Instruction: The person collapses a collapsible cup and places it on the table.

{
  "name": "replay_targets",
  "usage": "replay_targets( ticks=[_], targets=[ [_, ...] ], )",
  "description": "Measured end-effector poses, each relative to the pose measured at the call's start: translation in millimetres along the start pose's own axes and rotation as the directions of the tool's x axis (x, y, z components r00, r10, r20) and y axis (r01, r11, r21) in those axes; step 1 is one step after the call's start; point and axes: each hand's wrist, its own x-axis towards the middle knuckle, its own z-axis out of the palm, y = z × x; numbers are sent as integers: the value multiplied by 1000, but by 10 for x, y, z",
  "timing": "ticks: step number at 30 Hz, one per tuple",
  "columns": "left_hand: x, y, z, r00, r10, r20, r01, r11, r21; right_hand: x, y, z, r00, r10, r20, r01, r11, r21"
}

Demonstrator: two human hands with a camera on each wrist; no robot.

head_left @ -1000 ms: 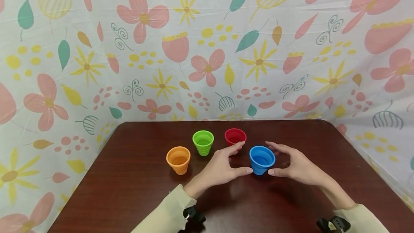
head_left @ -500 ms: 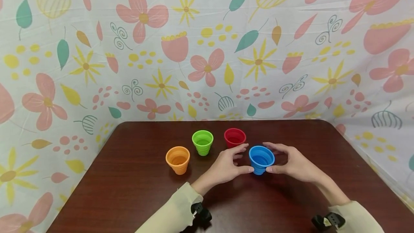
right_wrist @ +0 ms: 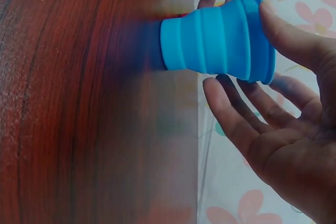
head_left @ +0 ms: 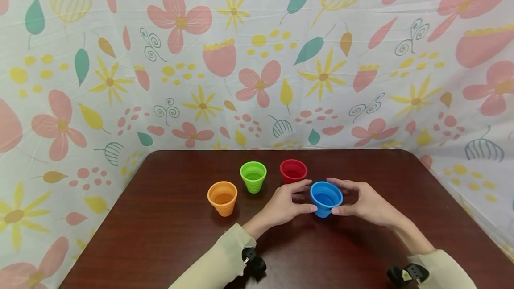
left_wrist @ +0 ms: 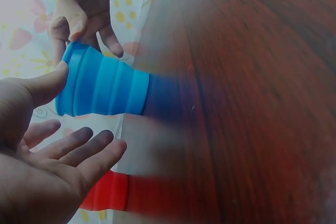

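Your L hand [head_left: 283, 202] has fingers spread, thumb tip at the blue cup's [head_left: 326, 197] rim. R hand [head_left: 367, 202]: thumb at the same rim, fingers round the far side; can't tell if they pinch. Cup's upright on the bench [head_left: 160, 231], btwn your hands. Red cup [head_left: 293, 171] just behind L hand; green cup [head_left: 253, 177] & orange cup [head_left: 222, 199] further L. Pale patch on R wrist unit [head_left: 408, 274], too small to read.

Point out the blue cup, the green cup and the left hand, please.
Blue cup [left_wrist: 103, 84], left wrist view: its ridged outer side.
Green cup [head_left: 253, 175], head view: its inside.
Left hand [head_left: 281, 205], head view: the back of the hand.
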Motion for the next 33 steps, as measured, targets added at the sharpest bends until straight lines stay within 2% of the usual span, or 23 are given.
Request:
replay_targets(
  ticks=[6,13,21,26,33],
  targets=[
    [9,21,7,999,38,23,-38,999,-1,10,4,20,1000,10,23,-12,997,72],
    [-40,82,-6,1000,18,5,-18,1000,-5,28,-25,74,999,7,51,-13,994,113],
    [-54,109,-34,1000,17,4,-17,1000,-6,33,-44,102,999,16,48,-22,993,120],
    [-58,60,-46,1000,-5,28,6,1000,-18,38,-26,110,998,22,55,-28,995,98],
    [-46,26,-75,998,3,66,1,999,-51,42,19,104,998,20,64,-26,995,98]
  ],
)
